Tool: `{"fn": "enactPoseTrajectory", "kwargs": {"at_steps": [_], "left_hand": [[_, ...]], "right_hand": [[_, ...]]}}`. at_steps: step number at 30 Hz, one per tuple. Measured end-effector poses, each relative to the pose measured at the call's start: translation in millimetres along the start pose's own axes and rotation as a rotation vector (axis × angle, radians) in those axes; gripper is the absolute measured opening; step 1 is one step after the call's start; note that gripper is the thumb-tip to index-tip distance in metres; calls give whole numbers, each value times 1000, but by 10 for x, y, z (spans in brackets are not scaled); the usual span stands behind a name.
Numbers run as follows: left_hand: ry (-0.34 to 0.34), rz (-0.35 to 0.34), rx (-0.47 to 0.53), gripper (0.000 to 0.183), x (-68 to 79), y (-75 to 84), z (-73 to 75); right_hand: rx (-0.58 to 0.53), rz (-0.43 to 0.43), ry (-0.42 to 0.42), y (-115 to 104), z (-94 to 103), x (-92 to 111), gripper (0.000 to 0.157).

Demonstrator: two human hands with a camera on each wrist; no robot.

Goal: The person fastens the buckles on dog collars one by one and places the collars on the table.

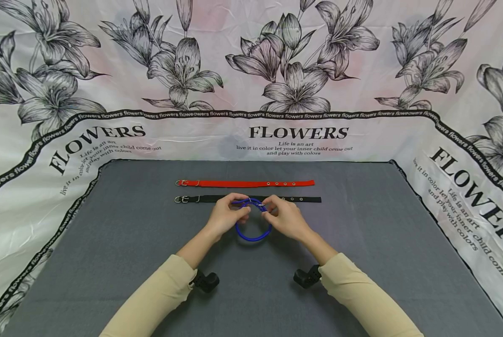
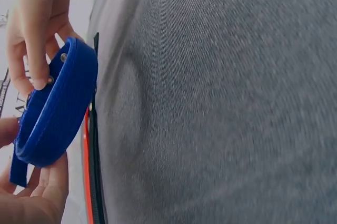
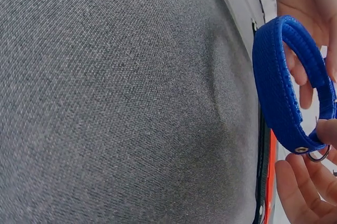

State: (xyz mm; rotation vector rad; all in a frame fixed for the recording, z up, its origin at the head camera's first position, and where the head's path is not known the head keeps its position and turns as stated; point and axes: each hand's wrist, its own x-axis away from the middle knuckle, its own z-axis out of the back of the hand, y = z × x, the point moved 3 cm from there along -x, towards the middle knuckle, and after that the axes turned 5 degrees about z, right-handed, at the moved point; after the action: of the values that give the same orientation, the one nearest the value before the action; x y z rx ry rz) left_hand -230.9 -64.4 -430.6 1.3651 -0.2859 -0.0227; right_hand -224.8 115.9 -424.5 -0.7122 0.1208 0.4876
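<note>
A blue dog collar (image 1: pixel 253 239) is bent into a ring, held up above the grey cloth between both hands. My left hand (image 1: pixel 227 216) pinches its left side near the strap's loose end, which hangs beside the fingers in the left wrist view. On the other side my right hand (image 1: pixel 289 219) pinches the collar by its buckle and metal ring (image 3: pixel 319 154). Metal eyelets (image 3: pixel 301 149) show in the blue strap (image 2: pixel 68 105). Just behind the hands lies a black collar (image 1: pixel 211 199), partly hidden by them. A red collar (image 1: pixel 234 184) lies flat beyond it.
Grey cloth (image 1: pixel 108 262) covers the table. Behind and at the sides hangs a white sheet (image 1: pixel 184 135) printed with flowers and lettering. Both flat collars have their buckles at the left end and eyelets toward the right.
</note>
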Motion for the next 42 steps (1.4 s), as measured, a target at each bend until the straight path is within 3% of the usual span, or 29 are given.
{"fn": "enactPoseTrajectory", "kwargs": {"at_steps": [6,11,15,23,31,42], "left_hand": [[16,-76,-363,43,5,40,70],[46,-170,-520,43,28,75,119],[78,-182,-531,35,41,68,161],[112,-133,-531,19,71,-11,295],[125,-122,-513,19,138,-67,486],[176,-65,-521,19,300,-209,793]], "right_hand": [[6,-1,5,17,-4,4,23],[0,-11,-2,9,-13,-15,22],[4,-27,-5,-15,-22,-32,21],[19,-69,-7,-65,-99,-71,17],[15,-53,24,-196,-219,-130,14],[8,-20,-11,-439,-494,-234,7]]}}
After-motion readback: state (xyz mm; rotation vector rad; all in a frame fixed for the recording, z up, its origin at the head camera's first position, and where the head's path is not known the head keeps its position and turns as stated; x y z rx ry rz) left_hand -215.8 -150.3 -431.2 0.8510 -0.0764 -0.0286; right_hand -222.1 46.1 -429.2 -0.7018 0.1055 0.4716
